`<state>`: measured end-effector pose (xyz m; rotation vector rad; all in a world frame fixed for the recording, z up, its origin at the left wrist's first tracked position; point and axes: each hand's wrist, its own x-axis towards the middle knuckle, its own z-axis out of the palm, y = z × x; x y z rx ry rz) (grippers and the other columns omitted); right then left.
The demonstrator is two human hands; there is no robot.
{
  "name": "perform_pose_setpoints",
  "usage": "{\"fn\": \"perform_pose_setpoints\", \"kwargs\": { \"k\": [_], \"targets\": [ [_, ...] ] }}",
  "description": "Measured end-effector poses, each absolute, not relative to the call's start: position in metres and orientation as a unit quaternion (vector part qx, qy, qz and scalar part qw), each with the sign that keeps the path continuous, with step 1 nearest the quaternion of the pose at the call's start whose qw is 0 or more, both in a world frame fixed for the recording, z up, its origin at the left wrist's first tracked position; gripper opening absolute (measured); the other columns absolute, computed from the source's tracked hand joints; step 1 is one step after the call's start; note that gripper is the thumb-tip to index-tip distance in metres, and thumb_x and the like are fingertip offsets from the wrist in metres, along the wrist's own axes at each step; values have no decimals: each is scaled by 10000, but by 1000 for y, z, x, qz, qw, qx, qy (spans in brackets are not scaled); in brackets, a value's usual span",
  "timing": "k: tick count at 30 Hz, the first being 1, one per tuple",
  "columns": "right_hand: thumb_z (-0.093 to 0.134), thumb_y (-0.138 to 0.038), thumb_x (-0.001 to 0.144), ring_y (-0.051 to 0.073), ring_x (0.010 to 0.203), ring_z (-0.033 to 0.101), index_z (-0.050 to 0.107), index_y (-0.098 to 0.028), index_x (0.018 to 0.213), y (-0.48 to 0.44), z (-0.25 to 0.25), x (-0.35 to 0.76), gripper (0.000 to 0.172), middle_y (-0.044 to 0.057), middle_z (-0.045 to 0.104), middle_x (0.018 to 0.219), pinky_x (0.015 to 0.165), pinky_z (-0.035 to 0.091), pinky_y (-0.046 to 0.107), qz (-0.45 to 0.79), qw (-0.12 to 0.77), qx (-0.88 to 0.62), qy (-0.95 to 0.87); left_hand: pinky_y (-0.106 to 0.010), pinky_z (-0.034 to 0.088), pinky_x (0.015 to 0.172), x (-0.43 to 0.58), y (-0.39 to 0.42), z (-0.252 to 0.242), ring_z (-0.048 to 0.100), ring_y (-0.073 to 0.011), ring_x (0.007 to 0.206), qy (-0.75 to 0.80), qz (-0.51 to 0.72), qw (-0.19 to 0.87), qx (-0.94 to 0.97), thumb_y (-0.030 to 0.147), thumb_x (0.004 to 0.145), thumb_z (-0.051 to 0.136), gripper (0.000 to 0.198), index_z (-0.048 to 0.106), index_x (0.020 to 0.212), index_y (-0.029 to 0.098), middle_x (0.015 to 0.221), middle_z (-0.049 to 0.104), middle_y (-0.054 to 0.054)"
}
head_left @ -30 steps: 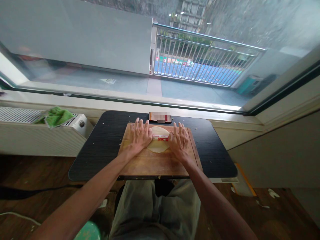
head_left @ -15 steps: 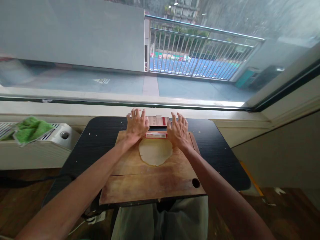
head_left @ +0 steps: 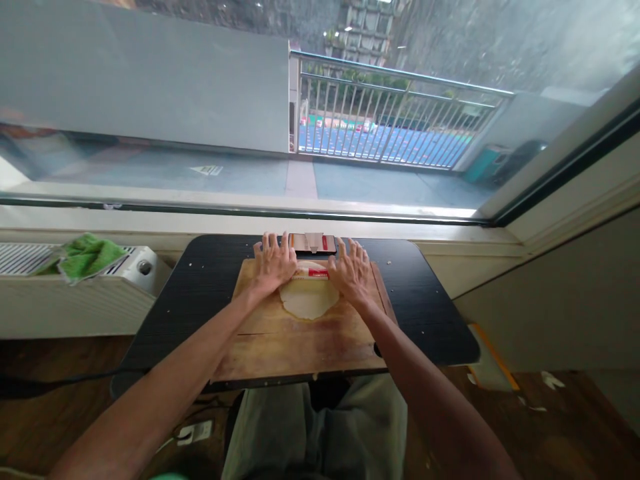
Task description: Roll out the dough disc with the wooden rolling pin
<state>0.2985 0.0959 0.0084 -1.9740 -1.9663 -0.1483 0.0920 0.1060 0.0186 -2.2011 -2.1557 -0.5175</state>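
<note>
A flat round of dough (head_left: 310, 303) lies on a wooden board (head_left: 300, 350). Across its far part rests a slim red-and-white printed tube (head_left: 316, 273), with a strip of dough visible beyond it. My left hand (head_left: 274, 257) is palm-down over the tube's left end, fingers spread and pointing away from me. The right hand (head_left: 350, 267) lies the same way over the other end, its fingers stretched out. Both hands cover the tube's ends, so its full length is hidden.
The board sits on a black table (head_left: 425, 307). Behind it is a small flat box (head_left: 313, 243) near the window sill. A green cloth (head_left: 93, 257) lies on the white radiator (head_left: 100, 303) at left. My legs are under the table's near edge.
The tube has turned, showing different print, and has come slightly back over the dough. Both hands have moved with it. The camera view has shifted a little.
</note>
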Motion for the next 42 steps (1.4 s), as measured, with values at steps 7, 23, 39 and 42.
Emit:
{"fn": "perform_pose_setpoints", "kwargs": {
  "k": [7,23,39,42],
  "targets": [
    [475,-282,1077,352,1557,523,566,-161,1669,58,2,299,612,195,557,1711,1301,384,532,-65,172,-690,-700,-629,412,1243,96,69,15,445,-404,1599,-691,-177,3,-701,308,1075,371,602,575,1620,154,1655,564,-240],
    [446,-354,1097,356,1413,557,500,-190,1685,131,14,297,613,183,633,1582,1182,432,520,-52,203,-691,-692,-626,473,1161,90,139,29,509,-422,1469,-661,-151,-9,-735,359,1089,344,577,583,1582,175,1556,587,-226],
    [517,-368,1049,364,1449,543,517,-198,1681,122,12,296,655,184,628,1602,1235,404,538,-37,162,-706,-689,-631,440,1186,95,127,26,508,-425,1502,-671,-130,6,-730,337,1085,370,556,571,1577,173,1603,577,-240],
    [532,-344,1031,360,1433,550,554,-210,1654,101,6,298,638,176,635,1596,1207,431,518,-52,174,-700,-691,-634,420,1204,98,105,23,487,-422,1528,-678,-133,3,-723,333,1081,369,575,573,1592,166,1600,581,-240]
  ]
}}
